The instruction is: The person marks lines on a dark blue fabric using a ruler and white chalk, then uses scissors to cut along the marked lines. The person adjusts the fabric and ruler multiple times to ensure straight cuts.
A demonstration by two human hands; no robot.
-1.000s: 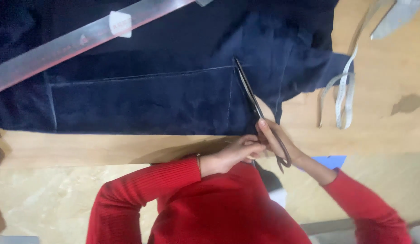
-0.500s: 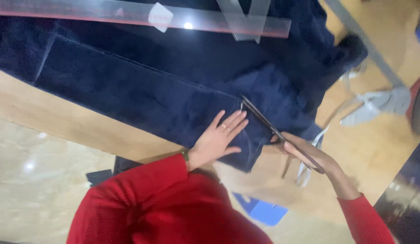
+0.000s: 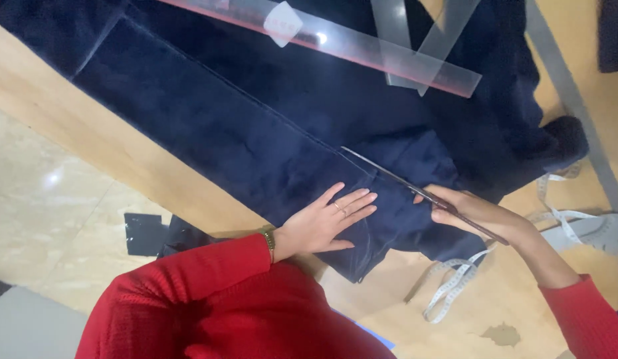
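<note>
A large piece of dark navy fabric [image 3: 269, 126] lies spread over a wooden table [image 3: 90, 133]. My left hand [image 3: 325, 223] rests flat on the cloth near its lower edge, fingers apart, a ring on one finger and a watch at the wrist. My right hand [image 3: 472, 213] grips long dark scissors [image 3: 389, 174]. Their blades lie on the fabric and point up-left, just right of my left fingertips. Both my sleeves are red.
A long clear ruler [image 3: 362, 46] lies across the fabric's far side, with clear angled rulers [image 3: 422, 46] crossing it. A white measuring tape [image 3: 455, 282] trails over the table at the right, beside a curved template [image 3: 588, 229]. Pale tile floor [image 3: 50, 219] shows at left.
The view has shifted, so the cloth now runs more diagonally. My left hand has stayed flat on the fabric. My right hand and the scissors stay just right of it.
</note>
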